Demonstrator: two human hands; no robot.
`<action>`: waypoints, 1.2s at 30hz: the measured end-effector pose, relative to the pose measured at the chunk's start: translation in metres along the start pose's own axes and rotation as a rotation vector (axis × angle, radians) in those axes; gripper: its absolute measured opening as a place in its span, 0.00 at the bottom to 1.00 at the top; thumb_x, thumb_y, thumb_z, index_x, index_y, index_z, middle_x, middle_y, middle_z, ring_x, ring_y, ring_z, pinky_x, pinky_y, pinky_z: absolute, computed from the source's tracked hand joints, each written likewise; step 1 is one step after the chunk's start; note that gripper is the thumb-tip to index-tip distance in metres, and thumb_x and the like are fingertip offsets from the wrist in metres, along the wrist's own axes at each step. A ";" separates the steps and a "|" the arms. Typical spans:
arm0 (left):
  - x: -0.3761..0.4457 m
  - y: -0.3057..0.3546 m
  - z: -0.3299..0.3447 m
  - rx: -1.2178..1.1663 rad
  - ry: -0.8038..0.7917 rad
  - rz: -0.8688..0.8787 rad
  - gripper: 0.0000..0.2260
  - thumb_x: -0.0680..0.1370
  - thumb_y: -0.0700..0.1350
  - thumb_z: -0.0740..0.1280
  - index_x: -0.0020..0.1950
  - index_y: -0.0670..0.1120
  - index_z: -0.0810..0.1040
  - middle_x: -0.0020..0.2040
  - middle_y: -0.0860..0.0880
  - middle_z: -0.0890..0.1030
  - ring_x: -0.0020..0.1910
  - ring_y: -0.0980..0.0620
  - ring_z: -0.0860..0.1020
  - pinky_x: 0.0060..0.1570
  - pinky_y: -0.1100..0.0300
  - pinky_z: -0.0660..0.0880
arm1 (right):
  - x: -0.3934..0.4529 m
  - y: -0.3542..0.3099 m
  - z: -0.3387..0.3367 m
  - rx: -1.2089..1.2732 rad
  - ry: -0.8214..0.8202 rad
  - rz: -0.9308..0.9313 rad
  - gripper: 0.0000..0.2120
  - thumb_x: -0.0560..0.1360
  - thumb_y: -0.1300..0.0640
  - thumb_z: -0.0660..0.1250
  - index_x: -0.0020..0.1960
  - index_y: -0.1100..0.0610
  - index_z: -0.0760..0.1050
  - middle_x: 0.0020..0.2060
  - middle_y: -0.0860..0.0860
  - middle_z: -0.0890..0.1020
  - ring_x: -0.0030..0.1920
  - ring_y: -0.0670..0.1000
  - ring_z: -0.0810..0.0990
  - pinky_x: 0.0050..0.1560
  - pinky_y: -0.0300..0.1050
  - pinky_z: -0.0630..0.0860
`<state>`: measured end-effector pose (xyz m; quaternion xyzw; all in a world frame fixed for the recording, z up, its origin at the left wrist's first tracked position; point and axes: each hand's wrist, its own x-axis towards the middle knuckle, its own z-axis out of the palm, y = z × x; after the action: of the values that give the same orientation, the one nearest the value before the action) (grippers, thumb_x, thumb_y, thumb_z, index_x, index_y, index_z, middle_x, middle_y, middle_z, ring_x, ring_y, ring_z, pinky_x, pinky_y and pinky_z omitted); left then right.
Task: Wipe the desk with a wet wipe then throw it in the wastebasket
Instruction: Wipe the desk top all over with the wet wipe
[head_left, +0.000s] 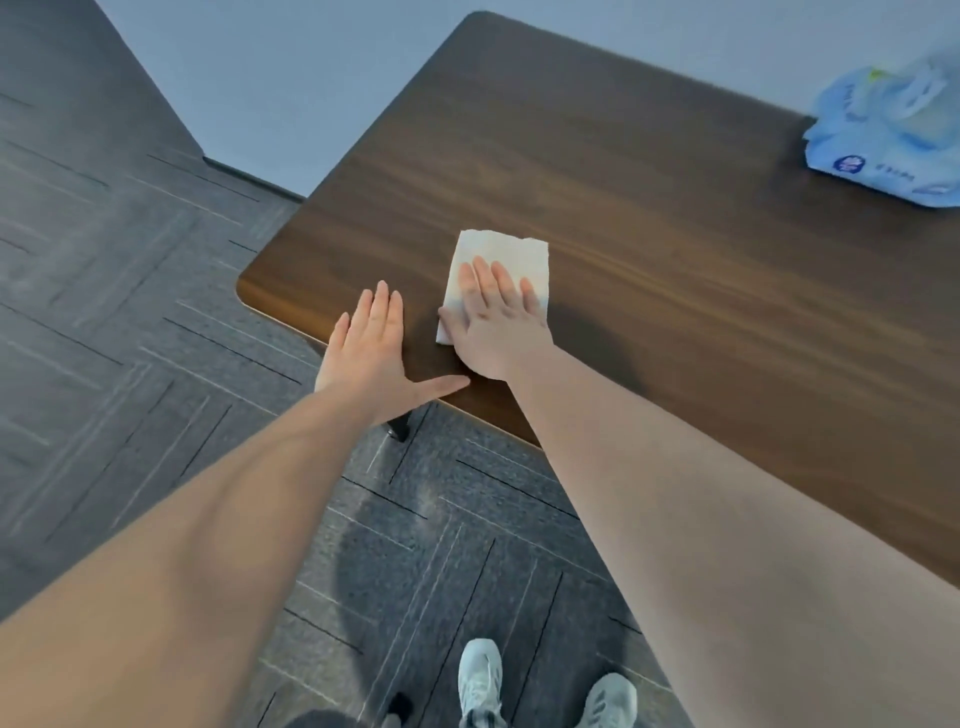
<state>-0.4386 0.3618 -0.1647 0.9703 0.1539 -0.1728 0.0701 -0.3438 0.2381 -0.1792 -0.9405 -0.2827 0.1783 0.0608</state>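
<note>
A white folded wet wipe (511, 254) lies flat on the dark brown wooden desk (649, 218), near its front left corner. My right hand (496, 325) presses flat on the wipe's near half, fingers spread and pointing away from me. Just left of it, my left hand (371, 353) rests palm down on the bare desk edge, thumb stretched toward the right hand, holding nothing. No wastebasket is in view.
A blue pack of wet wipes (888, 135) sits at the desk's far right by the pale wall. Grey patterned carpet (130, 322) lies left of and below the desk. My two light sneakers (480, 680) stand at the bottom.
</note>
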 end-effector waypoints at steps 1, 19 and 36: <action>-0.001 -0.001 0.000 -0.023 0.024 0.006 0.59 0.58 0.80 0.46 0.77 0.43 0.41 0.79 0.46 0.42 0.77 0.48 0.42 0.74 0.49 0.44 | 0.007 -0.012 0.000 0.001 0.003 -0.026 0.30 0.80 0.40 0.41 0.77 0.52 0.40 0.78 0.49 0.43 0.77 0.51 0.40 0.74 0.53 0.37; 0.002 -0.001 -0.010 -0.009 -0.092 -0.079 0.65 0.56 0.81 0.55 0.76 0.40 0.37 0.78 0.42 0.39 0.77 0.45 0.40 0.75 0.49 0.45 | 0.009 -0.018 -0.005 -0.111 -0.102 -0.280 0.30 0.80 0.40 0.40 0.77 0.51 0.38 0.78 0.47 0.41 0.76 0.48 0.38 0.73 0.52 0.36; -0.017 0.156 -0.016 0.186 -0.058 0.331 0.52 0.65 0.78 0.45 0.78 0.43 0.41 0.79 0.46 0.43 0.77 0.48 0.42 0.74 0.48 0.45 | -0.144 0.171 0.001 0.033 -0.059 0.124 0.30 0.80 0.39 0.39 0.76 0.49 0.33 0.76 0.46 0.36 0.75 0.47 0.33 0.73 0.50 0.32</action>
<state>-0.3987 0.2133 -0.1308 0.9793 -0.0265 -0.2005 0.0122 -0.3689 0.0154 -0.1735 -0.9495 -0.2223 0.2139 0.0569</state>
